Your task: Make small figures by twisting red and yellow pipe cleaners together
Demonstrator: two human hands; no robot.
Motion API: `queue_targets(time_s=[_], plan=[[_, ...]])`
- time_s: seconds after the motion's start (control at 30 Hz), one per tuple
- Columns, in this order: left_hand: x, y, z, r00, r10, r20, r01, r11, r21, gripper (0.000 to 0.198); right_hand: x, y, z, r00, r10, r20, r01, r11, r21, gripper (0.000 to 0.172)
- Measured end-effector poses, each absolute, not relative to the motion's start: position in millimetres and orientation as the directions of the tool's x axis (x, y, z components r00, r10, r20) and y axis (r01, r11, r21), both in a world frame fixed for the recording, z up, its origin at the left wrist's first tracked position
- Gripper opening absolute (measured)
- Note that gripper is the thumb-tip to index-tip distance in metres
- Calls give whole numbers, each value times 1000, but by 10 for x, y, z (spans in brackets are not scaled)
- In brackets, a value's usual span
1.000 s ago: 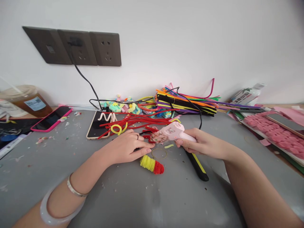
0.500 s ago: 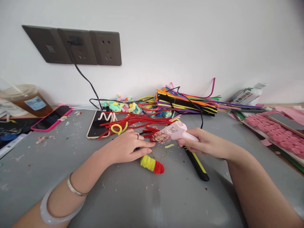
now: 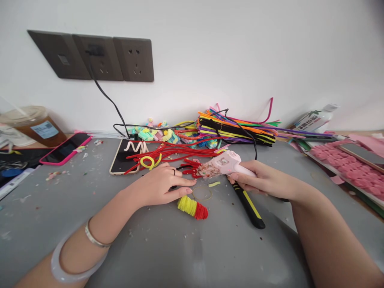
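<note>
Now your right hand (image 3: pixel 259 181) grips the pink plastic glue gun (image 3: pixel 227 163) mid-bench, nozzle at the red fuzzy pipe-cleaner piece (image 3: pixel 192 164) that your left hand (image 3: pixel 159 186) steadies, fingers flat; gluing needs steady aim.

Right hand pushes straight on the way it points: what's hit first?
Probably the red pipe cleaners just off the tip of the glue gun in the right hand; the left hand lies beside that line. Depth unclear.
</note>
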State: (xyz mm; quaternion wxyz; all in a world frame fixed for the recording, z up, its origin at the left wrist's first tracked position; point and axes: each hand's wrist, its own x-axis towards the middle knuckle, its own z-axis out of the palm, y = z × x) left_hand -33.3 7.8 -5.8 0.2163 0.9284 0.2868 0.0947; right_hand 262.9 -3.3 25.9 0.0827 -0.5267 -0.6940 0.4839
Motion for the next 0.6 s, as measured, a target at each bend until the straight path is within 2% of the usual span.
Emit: queue_targets(time_s=[0.4, 0.6], plan=[[-360, 96, -96, 816, 567, 108, 470, -761, 448, 38, 2689, -20, 265, -435, 816, -381, 634, -23, -773, 47], [-364, 109, -93, 803, 574, 158, 465, -771, 435, 44, 2757, -23, 262, -453, 801, -390, 623, -28, -782, 48]])
